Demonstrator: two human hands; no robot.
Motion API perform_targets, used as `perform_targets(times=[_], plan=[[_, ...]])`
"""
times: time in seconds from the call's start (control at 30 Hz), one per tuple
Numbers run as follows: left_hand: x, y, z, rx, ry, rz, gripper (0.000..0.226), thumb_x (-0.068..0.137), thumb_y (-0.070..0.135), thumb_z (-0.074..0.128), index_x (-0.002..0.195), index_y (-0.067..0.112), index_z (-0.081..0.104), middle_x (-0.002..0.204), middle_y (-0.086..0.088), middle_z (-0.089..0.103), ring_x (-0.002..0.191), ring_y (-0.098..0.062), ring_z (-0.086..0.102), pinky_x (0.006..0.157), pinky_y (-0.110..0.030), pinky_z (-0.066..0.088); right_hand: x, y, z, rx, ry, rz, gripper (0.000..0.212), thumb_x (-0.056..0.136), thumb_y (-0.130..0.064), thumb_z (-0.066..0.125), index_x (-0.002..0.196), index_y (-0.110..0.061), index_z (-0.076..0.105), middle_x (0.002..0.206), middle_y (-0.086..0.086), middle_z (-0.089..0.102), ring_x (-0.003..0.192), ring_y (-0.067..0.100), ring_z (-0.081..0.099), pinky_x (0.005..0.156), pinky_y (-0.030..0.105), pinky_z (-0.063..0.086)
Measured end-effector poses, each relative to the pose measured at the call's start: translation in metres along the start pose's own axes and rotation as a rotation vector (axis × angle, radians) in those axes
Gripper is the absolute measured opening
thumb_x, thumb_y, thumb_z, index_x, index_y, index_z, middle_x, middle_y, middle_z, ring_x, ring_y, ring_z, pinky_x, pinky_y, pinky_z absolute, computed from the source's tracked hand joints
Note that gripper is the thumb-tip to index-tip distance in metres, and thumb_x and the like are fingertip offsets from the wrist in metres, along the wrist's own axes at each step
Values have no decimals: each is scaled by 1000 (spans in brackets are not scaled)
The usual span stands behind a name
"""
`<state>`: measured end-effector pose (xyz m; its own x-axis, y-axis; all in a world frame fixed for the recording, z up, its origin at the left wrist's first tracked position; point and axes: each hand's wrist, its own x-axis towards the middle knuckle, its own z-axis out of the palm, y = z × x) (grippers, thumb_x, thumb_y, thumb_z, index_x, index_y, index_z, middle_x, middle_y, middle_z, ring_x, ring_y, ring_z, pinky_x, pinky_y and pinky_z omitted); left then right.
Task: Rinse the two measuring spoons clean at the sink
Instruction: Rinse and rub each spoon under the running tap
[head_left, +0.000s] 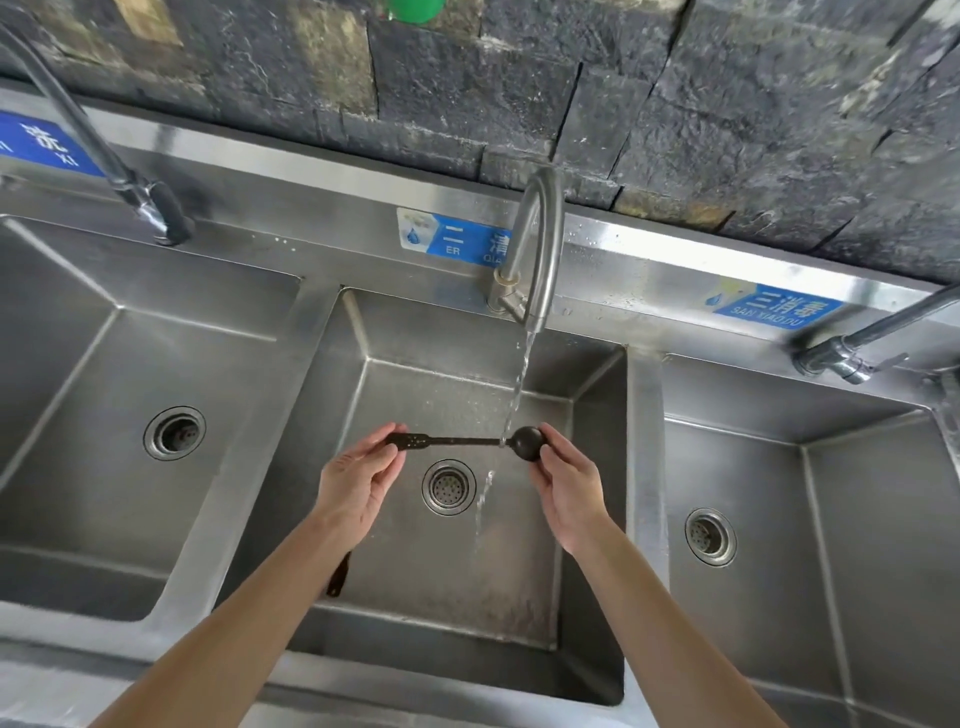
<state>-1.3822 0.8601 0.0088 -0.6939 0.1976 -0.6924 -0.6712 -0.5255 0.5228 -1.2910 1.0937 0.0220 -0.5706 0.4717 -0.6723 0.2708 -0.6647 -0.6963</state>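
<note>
A black measuring spoon (457, 441) is held level over the middle sink basin (597, 415). My left hand (358, 480) pinches its handle end and my right hand (566, 480) cups its round bowl. Water from the middle faucet (540, 249) runs in a thin stream onto the spoon where the handle meets the bowl, then falls on toward the basin floor beside the drain (449, 487). A second dark spoon handle (338, 574) lies on the basin floor, mostly hidden under my left forearm.
Steel basins lie to the left (62, 467) and right (883, 519), each with its own drain and faucet. Blue labels are stuck on the steel back ledge. A dark stone wall rises behind the sinks.
</note>
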Motion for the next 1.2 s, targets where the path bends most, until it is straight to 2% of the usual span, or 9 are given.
perform_targets(times=[0.2,0.27,0.4,0.57,0.7,0.9,1.07,1.13,1.2], plan=[[-3,21,-29,69,16,-5,32,91,-16,54,113,0,71,113,-10,77,111,-19,71,94,-30,56,-5,20,25,6,-34,38,37,105,8,47,140,2,58,123,10,72,109,15,73,100,25,58],[-5,26,-39,173,-7,10,32,91,-13,58,117,2,70,109,-8,78,102,-15,74,92,-26,57,-4,27,28,-3,-23,50,38,104,11,46,140,3,58,122,10,72,109,16,73,103,29,56],[-4,33,-57,853,-107,164,36,86,9,76,120,19,73,101,6,80,93,-5,75,84,-12,55,-4,34,25,-53,-16,70,48,97,23,39,138,8,58,124,13,71,109,18,70,110,36,49],[6,28,-67,1298,-276,153,27,87,22,76,114,19,76,98,3,80,92,-2,75,93,-19,52,-4,37,8,-160,20,69,41,97,19,52,135,7,62,129,21,70,122,27,68,110,33,52],[13,12,-70,1297,-380,21,17,94,17,68,106,10,77,92,-2,79,87,-11,77,87,-28,61,-2,39,-15,-321,110,20,23,97,5,66,116,0,77,109,20,79,103,26,76,99,32,60],[15,-13,-73,1332,-517,-292,17,96,24,65,93,14,79,85,-2,79,74,-9,69,72,-19,58,11,57,-48,-509,249,70,10,93,-16,76,93,-18,86,70,3,78,66,14,68,78,27,59],[18,-40,-72,1363,-514,-403,15,95,18,67,108,16,73,92,-8,79,74,-11,71,71,-21,57,25,79,-66,-571,334,116,26,90,-14,76,68,-27,81,83,10,81,78,25,78,93,40,63],[22,-56,-70,1443,-514,-419,14,94,18,67,107,13,73,92,-5,78,70,-9,70,68,-18,56,35,86,-72,-652,346,122,27,90,-11,72,70,-28,80,89,11,81,91,30,79,91,39,64],[29,-75,-66,1521,-498,-396,14,91,16,71,105,12,74,94,-7,76,69,-8,69,65,-17,57,48,91,-79,-735,341,120,19,93,-11,68,91,-22,83,97,6,81,90,23,77,77,27,62]])
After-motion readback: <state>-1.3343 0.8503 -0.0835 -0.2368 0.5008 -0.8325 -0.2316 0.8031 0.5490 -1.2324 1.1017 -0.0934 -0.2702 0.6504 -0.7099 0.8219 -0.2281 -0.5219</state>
